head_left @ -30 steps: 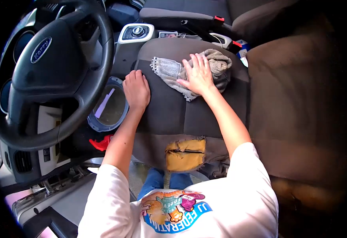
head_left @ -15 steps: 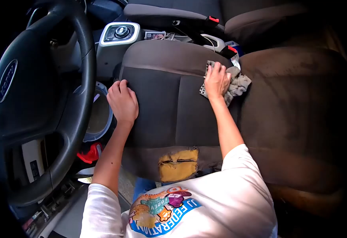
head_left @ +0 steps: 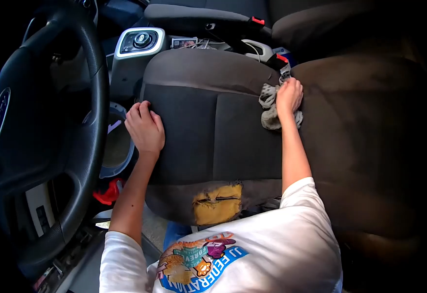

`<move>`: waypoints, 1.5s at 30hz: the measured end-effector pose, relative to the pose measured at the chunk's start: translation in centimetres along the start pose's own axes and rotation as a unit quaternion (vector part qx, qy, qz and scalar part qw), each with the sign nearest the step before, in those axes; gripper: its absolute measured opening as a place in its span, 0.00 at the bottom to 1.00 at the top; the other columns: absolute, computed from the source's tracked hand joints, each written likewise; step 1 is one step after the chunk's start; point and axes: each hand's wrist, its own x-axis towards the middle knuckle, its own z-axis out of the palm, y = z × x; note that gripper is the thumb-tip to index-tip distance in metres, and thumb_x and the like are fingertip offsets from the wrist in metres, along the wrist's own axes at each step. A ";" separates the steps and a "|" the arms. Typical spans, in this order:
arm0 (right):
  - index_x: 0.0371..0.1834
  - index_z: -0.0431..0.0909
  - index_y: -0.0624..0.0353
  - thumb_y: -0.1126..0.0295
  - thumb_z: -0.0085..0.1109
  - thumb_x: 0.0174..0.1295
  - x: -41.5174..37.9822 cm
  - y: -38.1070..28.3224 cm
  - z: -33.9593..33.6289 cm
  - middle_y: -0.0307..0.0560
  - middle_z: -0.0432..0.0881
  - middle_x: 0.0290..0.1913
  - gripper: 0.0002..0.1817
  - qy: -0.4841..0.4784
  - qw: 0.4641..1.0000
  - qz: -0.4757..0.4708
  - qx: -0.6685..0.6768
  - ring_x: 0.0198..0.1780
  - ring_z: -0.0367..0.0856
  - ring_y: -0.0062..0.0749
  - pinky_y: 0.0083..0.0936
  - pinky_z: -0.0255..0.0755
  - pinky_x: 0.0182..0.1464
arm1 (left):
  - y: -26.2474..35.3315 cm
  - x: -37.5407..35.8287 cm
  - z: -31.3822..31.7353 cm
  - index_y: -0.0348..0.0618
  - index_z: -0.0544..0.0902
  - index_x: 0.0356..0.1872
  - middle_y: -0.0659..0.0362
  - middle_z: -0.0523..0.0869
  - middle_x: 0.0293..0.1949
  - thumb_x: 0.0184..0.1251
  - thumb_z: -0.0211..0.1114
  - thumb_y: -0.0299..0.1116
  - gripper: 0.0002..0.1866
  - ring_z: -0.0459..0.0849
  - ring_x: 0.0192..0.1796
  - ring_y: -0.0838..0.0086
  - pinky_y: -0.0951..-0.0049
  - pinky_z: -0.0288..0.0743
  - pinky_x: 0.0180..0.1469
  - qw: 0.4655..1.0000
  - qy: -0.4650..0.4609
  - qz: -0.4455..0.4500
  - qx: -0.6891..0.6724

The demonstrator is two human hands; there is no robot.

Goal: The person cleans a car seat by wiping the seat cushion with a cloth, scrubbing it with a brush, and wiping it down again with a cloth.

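My right hand [head_left: 289,99] grips a bunched, grey patterned cloth [head_left: 270,118] at the rear of the seat cushion, beside the backrest. Part of the cloth sticks up past my fingers toward the red seat-belt buckle [head_left: 282,58], and folds hang out to the left. Dark grey fabric covers the car seat [head_left: 184,132], with a torn patch showing yellow foam [head_left: 218,205] on the side nearest me. On the cushion's left edge rests my left hand [head_left: 145,128], holding nothing I can see, its fingers loosely bent and slightly apart.
A steering wheel [head_left: 101,63] stands at the left. Below it sit a bucket [head_left: 118,155] and a red object [head_left: 108,192]. A console with a round dial [head_left: 142,40] lies beyond the seat, near the handbrake. The stained backrest [head_left: 350,141] rises on the right.
My right hand has moved right toward the backrest, bunching the cloth that was spread flatter under it. My left hand stays at the seat edge; the view has shifted slightly.
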 end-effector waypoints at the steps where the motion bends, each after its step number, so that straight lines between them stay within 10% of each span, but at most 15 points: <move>1: 0.39 0.76 0.59 0.75 0.55 0.65 0.1 -3.0 -0.1 0.53 0.79 0.42 0.02 0.026 0.998 0.014 0.053 0.50 0.78 0.52 0.48 0.73 0.50 | 0.0 0.0 0.1 0.43 0.78 0.54 0.50 0.77 0.54 0.68 0.60 0.29 0.15 0.75 0.58 0.55 0.55 0.67 0.61 1.000 0.004 -0.001 0.002; 6: 0.38 0.76 0.59 0.77 0.59 0.60 0.1 -15.4 2.0 0.51 0.79 0.40 0.04 0.097 0.980 -0.103 0.142 0.45 0.80 0.51 0.43 0.76 0.45 | -0.2 -0.2 0.2 0.44 0.77 0.54 0.51 0.76 0.54 0.68 0.60 0.29 0.15 0.74 0.59 0.55 0.55 0.67 0.61 1.000 -0.006 -0.011 -0.002; 10: 0.38 0.79 0.58 0.77 0.60 0.58 0.9 -9.1 0.9 0.47 0.79 0.36 0.06 0.074 0.966 -0.239 0.058 0.42 0.80 0.45 0.37 0.76 0.42 | 0.1 -0.1 0.1 0.44 0.77 0.54 0.50 0.76 0.53 0.68 0.60 0.29 0.15 0.74 0.59 0.55 0.55 0.67 0.62 1.000 -0.006 -0.006 -0.002; 14: 0.35 0.78 0.60 0.75 0.58 0.62 0.2 1.4 -0.1 0.48 0.79 0.35 0.02 -0.019 0.999 -0.043 -0.003 0.42 0.80 0.48 0.45 0.75 0.43 | 0.1 0.1 0.1 0.43 0.77 0.54 0.49 0.76 0.53 0.68 0.60 0.29 0.15 0.74 0.59 0.54 0.55 0.67 0.62 1.000 -0.007 -0.013 -0.006; 17: 0.32 0.76 0.60 0.74 0.53 0.67 0.4 -7.0 0.7 0.53 0.79 0.35 0.06 0.061 0.988 -0.022 0.138 0.43 0.79 0.50 0.47 0.74 0.45 | 0.0 -0.1 0.5 0.43 0.77 0.54 0.49 0.76 0.54 0.67 0.60 0.29 0.15 0.74 0.58 0.54 0.55 0.67 0.62 1.000 -0.003 -0.016 -0.004; 22: 0.33 0.78 0.58 0.76 0.58 0.58 2.5 -16.4 1.9 0.50 0.79 0.36 0.02 0.054 0.961 -0.239 0.128 0.44 0.79 0.47 0.39 0.76 0.46 | -0.1 0.0 0.3 0.43 0.77 0.54 0.49 0.76 0.54 0.67 0.60 0.29 0.15 0.74 0.58 0.54 0.55 0.67 0.61 1.000 -0.007 -0.008 0.010; 25: 0.29 0.80 0.58 0.69 0.58 0.63 4.7 -9.2 4.6 0.48 0.79 0.35 0.07 0.064 0.979 -0.185 0.061 0.43 0.79 0.43 0.41 0.75 0.44 | -0.1 0.0 0.2 0.43 0.78 0.54 0.50 0.76 0.55 0.67 0.60 0.29 0.15 0.73 0.58 0.55 0.55 0.66 0.61 1.000 -0.008 -0.014 -0.022; 33: 0.40 0.89 0.65 0.40 0.50 0.70 10.8 -9.9 0.6 0.63 0.89 0.42 0.34 -0.417 0.896 -0.149 -0.027 0.52 0.86 0.55 0.56 0.64 0.65 | -0.2 0.3 -0.1 0.43 0.77 0.54 0.50 0.76 0.54 0.66 0.60 0.29 0.16 0.73 0.59 0.55 0.55 0.66 0.61 0.999 -0.022 -0.030 -0.032; 34: 0.42 0.89 0.64 0.43 0.57 0.66 12.5 -10.2 0.1 0.56 0.90 0.37 0.30 -0.495 0.859 -0.127 -0.015 0.43 0.88 0.43 0.38 0.76 0.54 | -0.3 0.4 0.0 0.43 0.77 0.54 0.50 0.76 0.54 0.66 0.60 0.29 0.16 0.73 0.59 0.55 0.55 0.66 0.61 0.999 -0.020 -0.033 -0.030; 37: 0.46 0.87 0.67 0.61 0.67 0.56 15.8 -9.6 0.2 0.45 0.87 0.37 0.21 -0.649 0.751 -0.109 0.050 0.40 0.82 0.25 0.28 0.76 0.47 | -0.4 0.3 0.0 0.43 0.77 0.54 0.50 0.75 0.53 0.66 0.60 0.29 0.16 0.74 0.59 0.55 0.55 0.66 0.62 0.998 -0.027 -0.038 -0.045; 42: 0.44 0.90 0.63 0.70 0.72 0.50 15.5 -8.9 -0.5 0.48 0.90 0.38 0.17 -0.603 0.781 -0.162 -0.027 0.42 0.87 0.32 0.32 0.78 0.50 | -0.5 0.4 0.1 0.42 0.76 0.54 0.49 0.75 0.54 0.67 0.59 0.28 0.15 0.73 0.59 0.53 0.55 0.64 0.63 0.997 -0.028 -0.045 -0.064; 45: 0.46 0.89 0.63 0.78 0.63 0.60 15.5 -6.2 2.1 0.48 0.91 0.37 0.12 -0.580 0.786 -0.045 0.207 0.40 0.87 0.30 0.28 0.77 0.49 | -0.6 0.3 0.3 0.42 0.76 0.54 0.49 0.75 0.54 0.66 0.59 0.28 0.15 0.73 0.59 0.53 0.55 0.64 0.62 0.996 -0.028 -0.052 -0.074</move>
